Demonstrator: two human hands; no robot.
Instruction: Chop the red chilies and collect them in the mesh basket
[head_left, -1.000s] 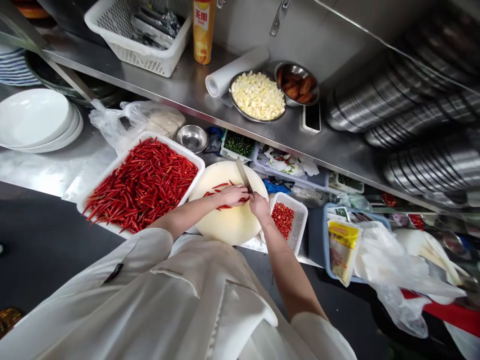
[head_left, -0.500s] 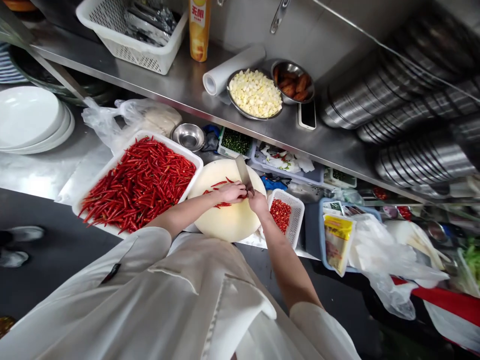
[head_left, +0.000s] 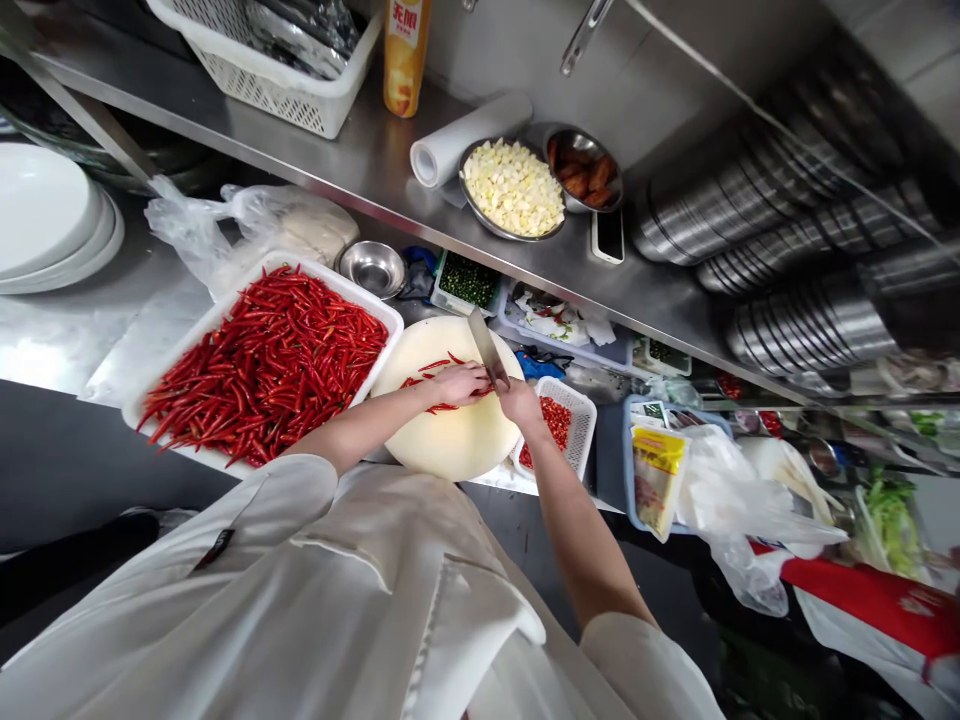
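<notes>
On the round cream cutting board [head_left: 442,445], my left hand [head_left: 463,383] presses with curled fingers on red chilies beside the blade. My right hand [head_left: 519,402] grips the handle of a cleaver [head_left: 489,348], whose blade points away from me. A few whole chilies [head_left: 441,364] lie on the board left of the blade. To the left, a large white tray [head_left: 382,385] is heaped with red chilies [head_left: 277,360]. Right of the board, partly behind my right wrist, stands a white basket [head_left: 583,425] holding chopped red chili [head_left: 556,420].
A steel shelf [head_left: 360,185] crosses behind the board, bearing a bowl of chopped pale pieces [head_left: 514,188], a paper roll [head_left: 469,138] and a phone [head_left: 607,236]. White plates [head_left: 45,215] are stacked left. A blue bin [head_left: 628,480] with packets stands right. A person's dark leg shows lower left.
The view has shifted slightly, so most things sit a little further left. Both hands keep their places at the board and cleaver. At lower left, the other person's leg and shoe have moved.
</notes>
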